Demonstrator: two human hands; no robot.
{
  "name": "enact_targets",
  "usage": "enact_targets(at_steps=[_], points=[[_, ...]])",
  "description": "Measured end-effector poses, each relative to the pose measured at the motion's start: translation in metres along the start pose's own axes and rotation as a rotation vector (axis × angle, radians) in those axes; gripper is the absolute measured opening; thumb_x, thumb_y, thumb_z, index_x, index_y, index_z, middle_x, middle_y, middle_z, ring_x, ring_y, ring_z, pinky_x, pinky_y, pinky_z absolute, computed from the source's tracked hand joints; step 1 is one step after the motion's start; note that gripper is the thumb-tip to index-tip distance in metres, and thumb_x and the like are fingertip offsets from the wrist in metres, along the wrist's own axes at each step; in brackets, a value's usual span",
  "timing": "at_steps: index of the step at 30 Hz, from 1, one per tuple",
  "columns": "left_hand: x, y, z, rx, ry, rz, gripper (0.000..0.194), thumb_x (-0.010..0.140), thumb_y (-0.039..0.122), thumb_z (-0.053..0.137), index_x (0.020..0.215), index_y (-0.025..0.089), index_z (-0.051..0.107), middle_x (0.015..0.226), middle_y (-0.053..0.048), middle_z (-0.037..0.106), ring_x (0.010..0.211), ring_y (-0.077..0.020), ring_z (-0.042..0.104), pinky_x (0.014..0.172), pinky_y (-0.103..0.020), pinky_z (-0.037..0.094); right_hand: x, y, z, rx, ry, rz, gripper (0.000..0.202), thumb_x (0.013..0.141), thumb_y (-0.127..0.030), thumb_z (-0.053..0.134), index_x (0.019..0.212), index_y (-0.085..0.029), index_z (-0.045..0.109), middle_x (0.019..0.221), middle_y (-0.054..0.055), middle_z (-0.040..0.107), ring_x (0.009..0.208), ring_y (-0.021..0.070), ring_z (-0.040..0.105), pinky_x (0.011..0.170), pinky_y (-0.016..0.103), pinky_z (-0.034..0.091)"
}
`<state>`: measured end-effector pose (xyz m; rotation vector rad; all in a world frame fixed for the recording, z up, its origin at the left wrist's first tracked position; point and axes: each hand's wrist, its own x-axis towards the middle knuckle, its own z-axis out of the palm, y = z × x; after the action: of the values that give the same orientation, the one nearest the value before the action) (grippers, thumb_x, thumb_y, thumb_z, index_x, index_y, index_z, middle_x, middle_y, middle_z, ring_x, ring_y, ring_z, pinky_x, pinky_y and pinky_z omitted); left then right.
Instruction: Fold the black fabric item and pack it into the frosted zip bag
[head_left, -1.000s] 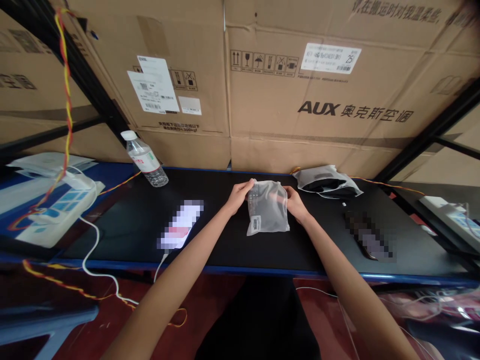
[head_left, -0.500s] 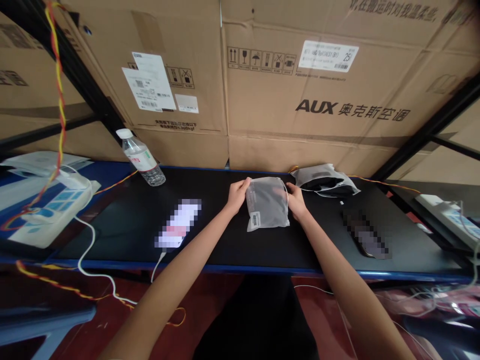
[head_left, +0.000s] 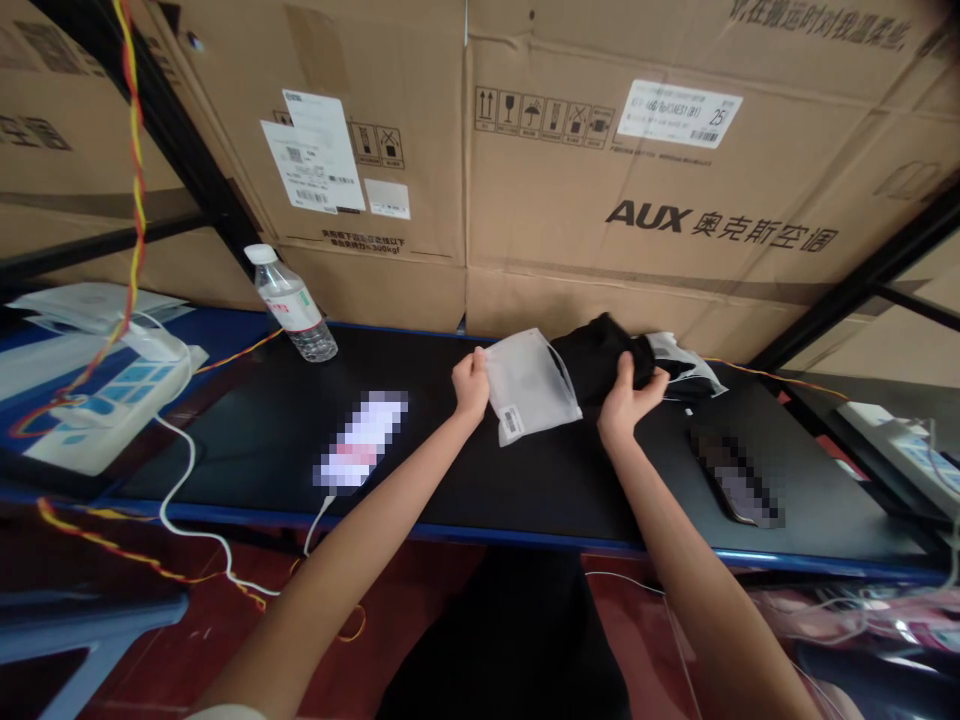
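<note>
My left hand (head_left: 471,384) is closed on the left edge of a frosted plastic bag (head_left: 527,386), which has a small barcode label near its lower left corner. The bag's mouth gapes on the right side. Just beyond that mouth, my right hand (head_left: 630,392) grips a folded black cloth (head_left: 592,360), its thumb on top. Whether the cloth's left end is still inside the bag I cannot tell. Behind my right hand lies another plastic bag (head_left: 684,362) with black material in it, partly hidden.
A water bottle (head_left: 294,305) stands at the back left of the black tabletop (head_left: 465,490). One phone (head_left: 361,440) lies left, plugged into a white cable; another phone (head_left: 735,475) lies right. Power strips (head_left: 120,400) sit at the side. Large cartons (head_left: 540,220) wall the back.
My right hand has drawn the black cloth out of the bag toward the right. The bag now looks pale and flatter, held by my left hand. The camera view has shifted slightly.
</note>
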<state>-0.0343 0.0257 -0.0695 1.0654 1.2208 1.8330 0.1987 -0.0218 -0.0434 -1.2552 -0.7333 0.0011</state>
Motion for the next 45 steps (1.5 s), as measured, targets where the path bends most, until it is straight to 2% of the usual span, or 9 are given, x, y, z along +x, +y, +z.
enact_targets(at_steps=[4,9,13,16,19,26,33,42,45], points=[[0.017,-0.001,-0.007,-0.059,0.302,-0.134,0.036,0.093,0.05,0.064,0.073,0.021,0.055,0.073,-0.001,0.055,0.071,-0.017,0.054,0.066,-0.026,0.043,0.02,0.021,-0.004,0.035,0.098,0.033,0.045,0.091,-0.066,0.052,0.106,-0.023,0.051,0.104,0.007,0.061,0.102,0.0281,0.063,0.093,0.049,0.054],[0.026,0.009,-0.012,-0.154,0.381,-0.274,0.032,0.087,0.032,0.07,0.112,0.023,0.051,0.094,-0.004,0.062,0.069,-0.0173,0.063,0.063,-0.031,0.054,0.012,0.032,-0.001,-0.037,-0.316,0.323,0.047,0.075,-0.059,0.069,0.099,-0.023,0.05,0.089,0.003,0.061,0.086,0.0256,0.063,0.078,0.041,0.055],[0.021,0.017,-0.013,-0.129,0.32,-0.282,0.03,0.077,0.017,0.069,0.103,0.02,0.054,0.085,-0.002,0.062,0.06,-0.016,0.061,0.056,-0.029,0.054,-0.003,0.02,-0.002,-0.288,-0.363,0.124,0.064,0.068,-0.047,0.076,0.12,-0.021,0.05,0.102,0.009,0.063,0.096,0.0308,0.062,0.091,0.048,0.05],[0.017,0.02,-0.012,-0.138,0.21,-0.255,0.015,0.072,0.017,0.065,0.084,0.019,0.057,0.076,-0.002,0.061,0.063,-0.0166,0.061,0.055,-0.027,0.053,-0.006,0.005,-0.007,-0.356,-0.314,-0.232,0.059,0.078,-0.042,0.067,0.129,-0.017,0.05,0.118,0.016,0.059,0.112,0.0338,0.057,0.102,0.054,0.043],[0.014,0.024,-0.011,-0.228,0.08,-0.268,0.011,0.068,0.02,0.061,0.078,0.02,0.055,0.071,-0.001,0.06,0.066,-0.018,0.062,0.058,-0.028,0.053,-0.009,-0.005,-0.009,-0.278,-0.378,-0.373,0.045,0.09,-0.042,0.059,0.128,-0.017,0.054,0.122,0.016,0.062,0.116,0.0314,0.056,0.105,0.051,0.043],[0.016,0.033,-0.012,-0.599,-0.168,-0.518,0.023,0.07,0.032,0.057,0.088,0.018,0.061,0.094,-0.01,0.073,0.089,-0.0271,0.069,0.073,-0.036,0.055,-0.013,-0.015,-0.008,-0.033,-0.645,-0.157,0.058,0.095,-0.055,0.06,0.142,-0.021,0.051,0.114,0.01,0.074,0.108,0.0248,0.068,0.105,0.043,0.046],[0.01,0.044,-0.009,-0.6,-0.278,-0.598,0.028,0.086,0.039,0.056,0.095,0.015,0.066,0.086,-0.007,0.073,0.073,-0.021,0.068,0.065,-0.032,0.056,-0.012,-0.019,-0.006,0.161,-0.802,0.029,0.057,0.089,-0.056,0.07,0.133,-0.021,0.06,0.091,0.006,0.079,0.098,0.0265,0.075,0.102,0.045,0.05],[0.015,0.049,-0.019,-0.795,-0.348,-0.587,0.021,0.099,0.03,0.055,0.105,0.017,0.07,0.099,-0.006,0.077,0.098,-0.0201,0.072,0.084,-0.028,0.057,-0.012,-0.025,-0.013,-0.032,-0.847,-0.339,0.046,0.095,-0.054,0.064,0.131,-0.027,0.064,0.104,0.004,0.079,0.109,0.0278,0.07,0.112,0.052,0.041],[0.015,0.045,-0.02,-0.695,-0.426,-0.61,0.024,0.097,0.037,0.061,0.102,0.016,0.071,0.094,-0.008,0.076,0.094,-0.0225,0.073,0.081,-0.031,0.058,-0.013,-0.028,-0.017,0.062,-0.892,-0.296,0.049,0.097,-0.058,0.058,0.134,-0.026,0.063,0.101,0.004,0.079,0.103,0.0279,0.072,0.106,0.049,0.047]])
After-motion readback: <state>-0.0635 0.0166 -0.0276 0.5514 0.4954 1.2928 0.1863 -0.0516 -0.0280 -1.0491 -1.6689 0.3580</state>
